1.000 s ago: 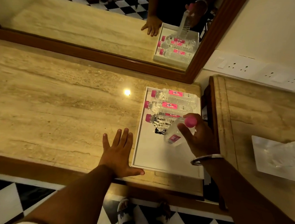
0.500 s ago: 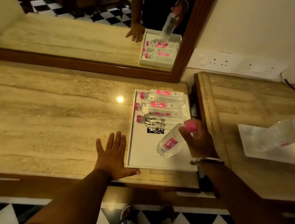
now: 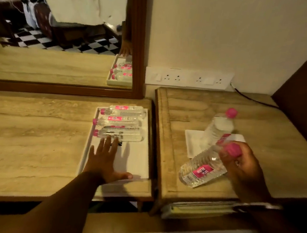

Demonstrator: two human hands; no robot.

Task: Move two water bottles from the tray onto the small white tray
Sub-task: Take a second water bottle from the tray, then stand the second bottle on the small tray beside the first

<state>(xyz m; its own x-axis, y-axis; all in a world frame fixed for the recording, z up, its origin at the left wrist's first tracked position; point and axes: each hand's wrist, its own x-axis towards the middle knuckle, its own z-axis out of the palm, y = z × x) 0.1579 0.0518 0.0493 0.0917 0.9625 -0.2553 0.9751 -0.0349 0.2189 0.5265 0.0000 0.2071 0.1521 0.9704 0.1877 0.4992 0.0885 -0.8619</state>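
My right hand (image 3: 244, 169) grips a clear water bottle (image 3: 201, 169) by its pink-capped neck, holding it tilted over the right-hand table just in front of the small white tray (image 3: 192, 143). Another bottle (image 3: 219, 129) stands on that small tray, leaning a little. My left hand (image 3: 105, 158) lies flat, fingers spread, on the front part of the large white tray (image 3: 136, 159) on the left counter. Three bottles (image 3: 121, 123) lie on their sides at the back of the large tray, pink caps to the left.
A wood-framed mirror (image 3: 63, 35) stands behind the left counter. A white socket strip (image 3: 188, 78) runs along the wall, with a black cable (image 3: 251, 98) over the right table's back edge. A narrow gap separates both stone tops. Checkered floor lies below.
My right hand carried the bottle from over the large tray rightwards to the right table, near the small tray. My left hand slid from the counter onto the large tray. The view swung right.
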